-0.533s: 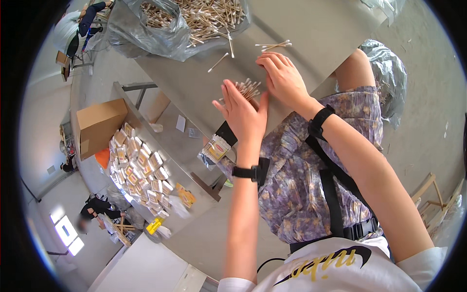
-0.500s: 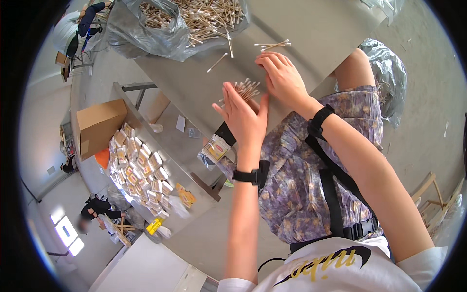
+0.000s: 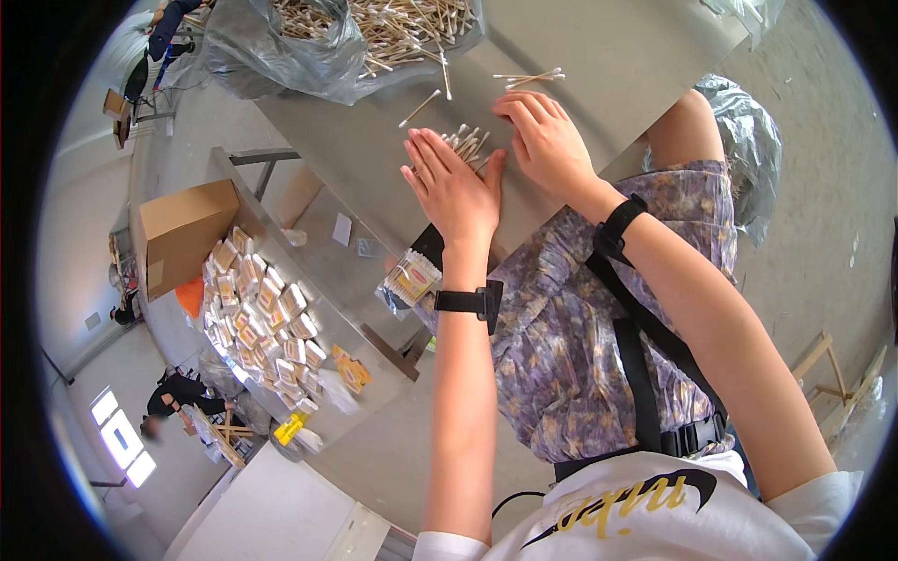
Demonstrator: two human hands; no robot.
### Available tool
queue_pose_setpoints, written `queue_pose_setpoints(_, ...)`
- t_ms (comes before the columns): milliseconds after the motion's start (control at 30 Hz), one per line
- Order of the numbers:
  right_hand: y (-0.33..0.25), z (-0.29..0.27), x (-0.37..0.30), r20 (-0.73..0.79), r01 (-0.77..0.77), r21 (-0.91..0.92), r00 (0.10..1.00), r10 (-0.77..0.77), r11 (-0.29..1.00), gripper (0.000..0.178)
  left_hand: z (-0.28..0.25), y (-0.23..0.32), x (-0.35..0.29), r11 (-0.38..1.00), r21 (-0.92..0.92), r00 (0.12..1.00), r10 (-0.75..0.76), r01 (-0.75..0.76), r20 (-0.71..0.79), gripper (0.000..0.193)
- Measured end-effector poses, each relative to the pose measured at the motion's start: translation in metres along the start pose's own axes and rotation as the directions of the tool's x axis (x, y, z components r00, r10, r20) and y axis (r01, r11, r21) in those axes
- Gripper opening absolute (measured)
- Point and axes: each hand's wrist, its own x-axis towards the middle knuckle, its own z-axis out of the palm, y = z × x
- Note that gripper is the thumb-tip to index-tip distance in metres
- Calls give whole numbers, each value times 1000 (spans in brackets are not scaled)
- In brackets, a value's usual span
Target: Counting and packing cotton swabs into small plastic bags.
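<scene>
Cotton swabs form a loose bundle against the tabletop, their white tips poking out between the thumb and fingers of my left hand. That hand is laid over them with its fingers long and its thumb apart, the lower ends of the sticks hidden beneath it. To its right, my right hand is low over the table with fingers bent and thumb apart; nothing shows in it. A few loose swabs lie crossed just beyond its fingertips. One single swab rests beyond my left hand.
A grey plastic bag heaped with wooden-stick swabs occupies the table's far left. Below left, packed swab boxes are piled on another surface beside a cardboard carton. A swab pack sits by my left wrist. People are at work farther left.
My left hand has shifted slightly left and away from me, its fingers flatter over the bundle, so fewer swabs show. My right hand has barely moved; the whole view has shifted a little.
</scene>
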Motion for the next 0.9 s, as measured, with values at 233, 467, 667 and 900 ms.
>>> queue_pose_setpoints(233, 3, 1, 1, -8, 20, -14, 1000, -20, 1000, 33, -18, 10, -17, 993, -112, 995, -26, 37, 101, 103)
queue_pose_setpoints(467, 5, 0, 3, -8, 27, -16, 1000, -28, 999, 32, -36, 23, -48, 971, -230, 995, -48, 67, 87, 99)
queue_pose_setpoints(667, 2, 7, 2, -15, 26, -3, 1000, -26, 1000, 31, -9, 24, -40, 997, -50, 994, -51, 56, 99, 108)
queue_pose_setpoints(900, 5, 2, 0, -2, 16, -32, 1000, -17, 999, 30, -3, -15, 8, 1000, 4, 997, -13, 12, 75, 114)
